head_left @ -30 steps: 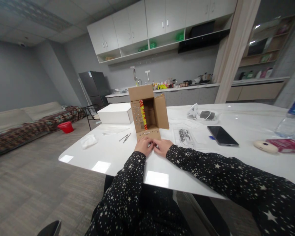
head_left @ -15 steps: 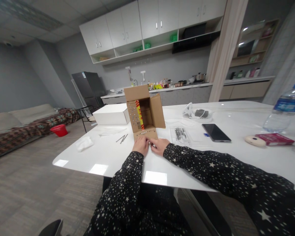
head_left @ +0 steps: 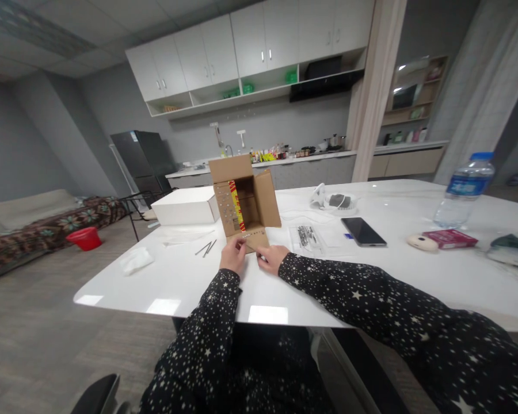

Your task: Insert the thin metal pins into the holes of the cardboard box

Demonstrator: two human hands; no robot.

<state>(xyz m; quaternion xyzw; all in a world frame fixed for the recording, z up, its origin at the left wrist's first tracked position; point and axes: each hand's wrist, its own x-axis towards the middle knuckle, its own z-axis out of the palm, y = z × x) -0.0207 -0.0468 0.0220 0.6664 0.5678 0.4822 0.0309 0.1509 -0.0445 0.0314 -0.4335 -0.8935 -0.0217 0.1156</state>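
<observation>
Head view, white table (head_left: 190, 276) in kitchen, both hands' grip on cardboard box (head_left: 244, 198) flap, left hand (head_left: 233, 256), right hand (head_left: 271, 259)

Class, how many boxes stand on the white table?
2: an open cardboard box at the person's hands, and a closed white box just left of it. None seems hidden.

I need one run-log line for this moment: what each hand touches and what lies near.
left hand: on cardboard box front flap | right hand: at flap edge | near: phone, white box
</observation>
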